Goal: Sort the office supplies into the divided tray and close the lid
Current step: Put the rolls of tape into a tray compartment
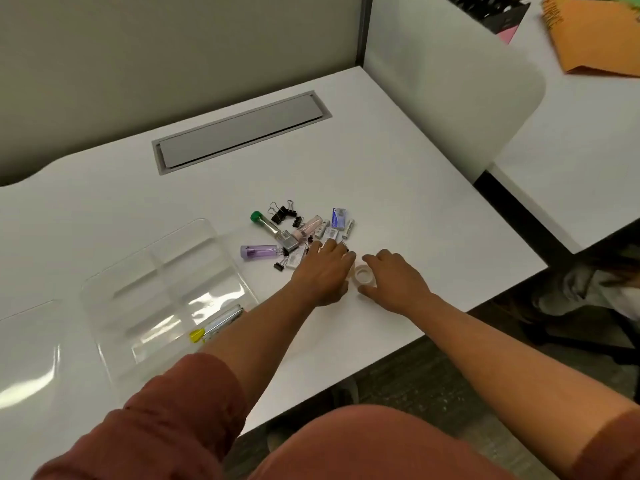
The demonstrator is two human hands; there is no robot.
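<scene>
A clear divided tray lies on the white desk, with a yellow-capped marker and pens in its near right compartment. To its right is a pile of supplies: a green-capped tube, a purple tube, black binder clips, a blue box and small white boxes. My left hand lies over the near edge of the pile, fingers stretched out. A clear tape roll sits between both hands. My right hand brackets it with thumb and forefinger.
The tray's clear lid lies flat at the left of the desk. A grey cable hatch is set into the desk behind the pile. A white divider panel stands at the right; the desk's front edge runs below my forearms.
</scene>
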